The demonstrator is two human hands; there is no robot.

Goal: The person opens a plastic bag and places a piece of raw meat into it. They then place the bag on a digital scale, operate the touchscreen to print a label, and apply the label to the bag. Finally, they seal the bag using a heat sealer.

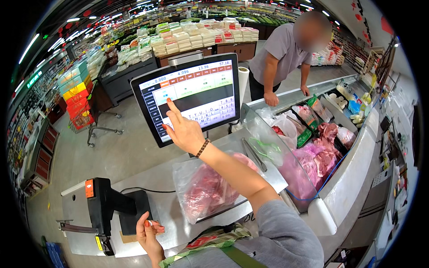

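My right hand (185, 129) reaches up to the touchscreen of a scale terminal (187, 100), its index finger at a highlighted tile on the upper left of the screen. My right forearm passes above a clear plastic bag of raw meat (204, 194) lying on the steel counter. My left hand (149, 231) is low at the counter's front, fingers curled, with something small and white between the fingertips. Beside it stands a black device on a stand (107, 204). A pair of metal tongs (254, 154) lies right of the bag.
A chilled case to the right holds raw meat (326, 147) and packs behind a glass panel (285, 150). A person (281, 57) leans on its far edge. A loaded shopping cart (82, 117) stands beyond the counter at left, and a black cable (157, 191) crosses the counter.
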